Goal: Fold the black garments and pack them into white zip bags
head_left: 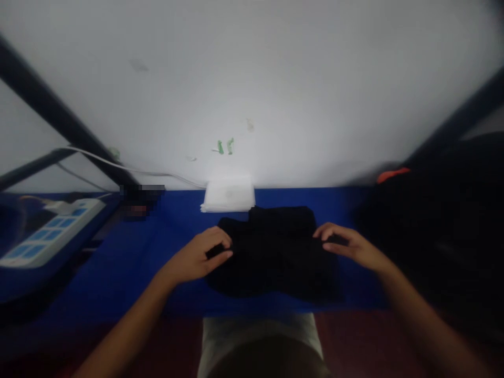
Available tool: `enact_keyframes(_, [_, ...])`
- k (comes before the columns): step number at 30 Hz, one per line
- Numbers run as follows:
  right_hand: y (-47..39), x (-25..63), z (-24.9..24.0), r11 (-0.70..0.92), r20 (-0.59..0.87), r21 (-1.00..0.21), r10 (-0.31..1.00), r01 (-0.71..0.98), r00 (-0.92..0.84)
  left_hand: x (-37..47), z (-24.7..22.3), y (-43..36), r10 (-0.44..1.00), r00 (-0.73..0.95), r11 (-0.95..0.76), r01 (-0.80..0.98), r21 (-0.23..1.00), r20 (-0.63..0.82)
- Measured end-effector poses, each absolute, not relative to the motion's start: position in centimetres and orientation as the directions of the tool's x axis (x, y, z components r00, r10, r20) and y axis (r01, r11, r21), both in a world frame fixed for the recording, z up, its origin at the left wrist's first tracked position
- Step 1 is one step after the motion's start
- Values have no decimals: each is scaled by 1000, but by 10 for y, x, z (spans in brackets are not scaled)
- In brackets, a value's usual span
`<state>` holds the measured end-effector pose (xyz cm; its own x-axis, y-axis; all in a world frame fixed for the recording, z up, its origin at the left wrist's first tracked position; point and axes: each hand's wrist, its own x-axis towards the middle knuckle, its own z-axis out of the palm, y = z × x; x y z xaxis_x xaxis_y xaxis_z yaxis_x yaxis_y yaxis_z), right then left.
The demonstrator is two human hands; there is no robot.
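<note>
A folded black cloth (pixel 271 252) lies on the blue tabletop in front of me; its folds are too dark to tell what kind of garment or fabric piece it is. At its left edge, my left hand (pixel 207 254) has curled fingers, with thumb and forefinger closed on the cloth. On the opposite side, my right hand (pixel 350 247) grips the right edge between thumb and fingertips. Just behind the cloth sits a flat stack of thin white sheets or bags (pixel 229 194), against the wall.
A white power strip with blue sockets (pixel 53 231) lies at the left, and a white cable (pixel 157 174) runs along the wall. A large dark heap (pixel 441 236) with an orange piece (pixel 394 174) fills the right. Dark frame bars (pixel 71 115) slant at both sides.
</note>
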<state>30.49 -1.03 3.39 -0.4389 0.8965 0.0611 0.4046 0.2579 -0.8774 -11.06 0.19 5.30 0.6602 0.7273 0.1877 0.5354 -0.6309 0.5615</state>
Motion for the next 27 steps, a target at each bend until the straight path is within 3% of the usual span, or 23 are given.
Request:
enact_keyframes(5, [-28, 311, 41, 85, -129, -952, 758, 293, -640, -111, 67, -18, 622, 763, -470, 542, 697, -175])
enact_keyframes(7, [-30, 308, 38, 13, -261, -932, 670, 362, -695, -109, 61, -17, 606, 725, -339, 608, 717, -328])
enact_keyframes(9, [-30, 302, 33, -15, -362, -884, 654, 467, -664, -106, 51, -10, 656, 645, -252, 676, 692, -391])
enact_keyframes(13, [-24, 287, 22, -37, -429, -815, 710, 579, -558, -106, 29, 12, 895, 398, -256, 827, 501, -199])
enact_keyframes(16, [-17, 281, 20, -65, -459, -775, 742, 628, -488, -108, 15, 29, 948, 306, -254, 897, 361, -94])
enact_keyframes(19, [-11, 279, 22, -29, -467, -708, 769, 706, -437, -106, 11, 37, 950, 311, -290, 901, 323, -13])
enact_keyframes(24, [4, 261, 29, 264, -136, -583, 900, 769, -413, -76, 25, 33, 910, 381, -414, 846, 335, 163])
enact_keyframes(27, [18, 241, 28, 352, 14, -658, 890, 666, -456, -49, 28, 35, 795, 563, -606, 724, 329, 226])
